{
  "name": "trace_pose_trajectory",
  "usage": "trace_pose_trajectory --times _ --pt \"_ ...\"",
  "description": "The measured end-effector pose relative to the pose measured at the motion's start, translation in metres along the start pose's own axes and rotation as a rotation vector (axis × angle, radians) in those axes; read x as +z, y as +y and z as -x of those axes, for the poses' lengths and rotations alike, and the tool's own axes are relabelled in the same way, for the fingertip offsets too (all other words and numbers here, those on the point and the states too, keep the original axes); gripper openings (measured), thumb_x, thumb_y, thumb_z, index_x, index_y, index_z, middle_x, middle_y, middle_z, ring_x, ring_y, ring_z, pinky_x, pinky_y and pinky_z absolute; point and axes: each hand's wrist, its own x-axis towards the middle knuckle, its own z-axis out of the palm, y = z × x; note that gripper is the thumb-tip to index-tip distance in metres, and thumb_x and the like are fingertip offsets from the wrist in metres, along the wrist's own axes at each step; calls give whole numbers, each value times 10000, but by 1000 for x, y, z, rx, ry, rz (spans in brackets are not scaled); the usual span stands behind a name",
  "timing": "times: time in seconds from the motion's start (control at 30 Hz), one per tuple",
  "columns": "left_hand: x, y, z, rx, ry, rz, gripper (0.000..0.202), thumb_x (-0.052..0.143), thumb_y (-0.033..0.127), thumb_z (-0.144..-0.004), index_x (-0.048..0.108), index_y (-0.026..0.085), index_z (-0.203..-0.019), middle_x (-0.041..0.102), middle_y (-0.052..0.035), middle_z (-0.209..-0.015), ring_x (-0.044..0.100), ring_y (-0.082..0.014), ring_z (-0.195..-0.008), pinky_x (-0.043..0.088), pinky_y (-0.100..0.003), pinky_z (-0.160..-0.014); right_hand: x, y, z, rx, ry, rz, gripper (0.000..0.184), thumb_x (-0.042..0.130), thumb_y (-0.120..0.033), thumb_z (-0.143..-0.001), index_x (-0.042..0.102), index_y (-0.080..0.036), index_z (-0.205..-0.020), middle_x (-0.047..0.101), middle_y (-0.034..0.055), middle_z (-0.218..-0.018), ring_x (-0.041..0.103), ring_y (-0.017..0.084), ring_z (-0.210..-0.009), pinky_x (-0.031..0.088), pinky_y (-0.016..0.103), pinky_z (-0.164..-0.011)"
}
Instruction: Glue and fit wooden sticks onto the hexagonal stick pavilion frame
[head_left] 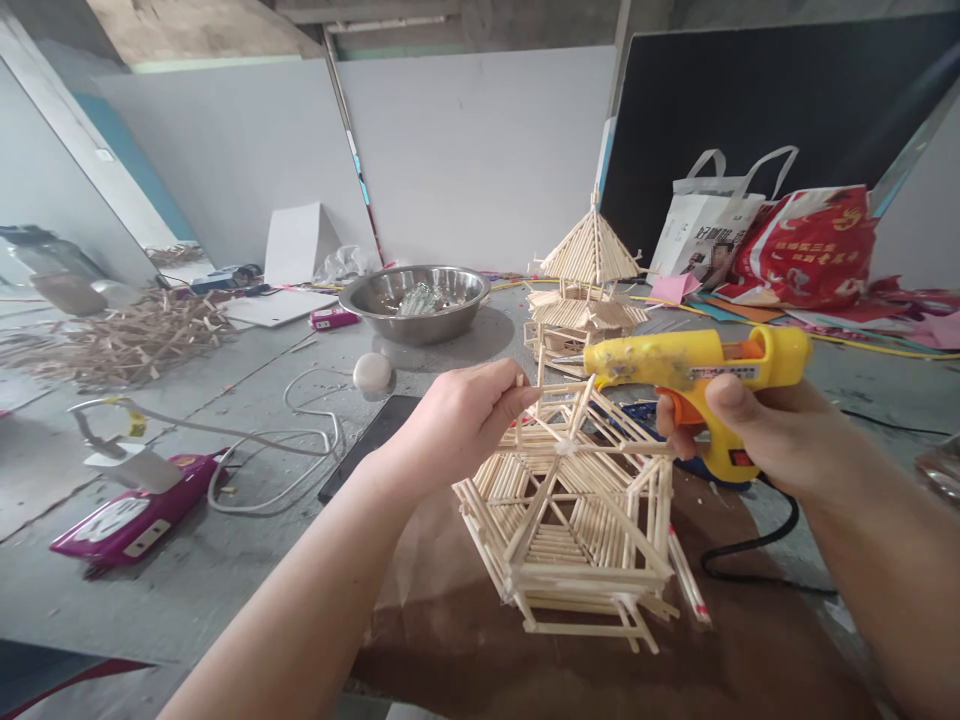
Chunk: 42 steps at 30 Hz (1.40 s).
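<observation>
A hexagonal framework of thin wooden sticks (585, 570) rests on a brown sheet (420, 610) before me. At its far left edge my left hand (480, 410) is closed in a pinch on a small wooden stick (520, 381), whose tip shows above the fingers. My right hand (765, 430) is wrapped round a yellow hot glue gun (660, 360), its nozzle pointing left over the framework's far side. The nozzle tip sits close to an upright stick; whether they touch, I cannot tell. Behind stands a stick pagoda model (592, 260) with a pointed roof.
A steel basin (416, 305) stands behind, left of the pagoda. At left lie a purple power strip (142, 515) with a white cable, and a heap of paper-like strips (120, 340). A dark phone-like slab (367, 450) is beside my left forearm. Bags (806, 245) stand back right.
</observation>
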Motion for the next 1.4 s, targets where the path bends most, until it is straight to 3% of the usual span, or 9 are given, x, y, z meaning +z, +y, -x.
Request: trace_pose_trajectory --times 0.3,0.43,0.57,0.67,0.73,0.87,1.03,1.4 --pt "-1 -2 0 -5 1 45 254 393 258 -876 450 171 -644 446 43 -527 397 -70 -464 328 -201 -441 0 -5 1 65 -29 3 409 439 -553 -797 552 -162 -758 552 15 -650 515 97 -492 414 240 -446" --pt "0 -2 0 -13 14 66 289 405 257 -871 397 178 -593 388 56 -504 340 -63 -446 300 -198 -419 -6 -8 3 -15 -56 87 386 414 -531 -819 546 -177 -740 552 15 -620 517 109 -488 405 245 -437" --pt "0 -1 0 -45 -6 49 256 408 260 -869 462 166 -637 438 41 -529 391 -71 -477 326 -201 -442 -4 -23 14 -202 -199 343 320 477 -533 -782 537 -220 -749 542 -13 -584 504 115 -475 368 236 -410" --pt "0 -1 1 -48 -4 43 247 400 265 -869 484 159 -662 468 33 -544 422 -76 -493 344 -204 -461 9 -33 26 -282 -309 650 334 532 -559 -730 509 -235 -808 533 -38 -575 482 118 -451 347 257 -433" --pt "0 -1 1 -37 7 38 248 399 266 -868 480 159 -659 462 37 -539 417 -74 -486 341 -203 -460 21 -35 32 -331 -327 844 296 582 -498 -721 485 -234 -811 552 -38 -602 513 134 -482 340 269 -451" --pt "0 0 0 -23 16 40 259 404 263 -867 452 164 -634 434 46 -525 390 -67 -469 320 -198 -447 36 -32 35 -477 -260 1030 230 603 -393 -714 449 -225 -742 526 -41 -567 516 146 -463 308 285 -438" --pt "0 2 -1 -23 9 36 269 401 270 -868 439 166 -623 425 47 -522 381 -68 -466 315 -199 -443 42 -30 30 -484 -232 1091 164 595 -298 -722 460 -209 -746 515 -36 -553 515 137 -473 297 273 -464" --pt "0 2 0 -16 16 19 267 389 271 -870 449 165 -632 425 49 -519 384 -68 -465 324 -198 -444 47 -31 29 -525 -213 1109 160 547 -321 -771 476 -182 -738 518 -12 -552 515 145 -481 314 265 -479"
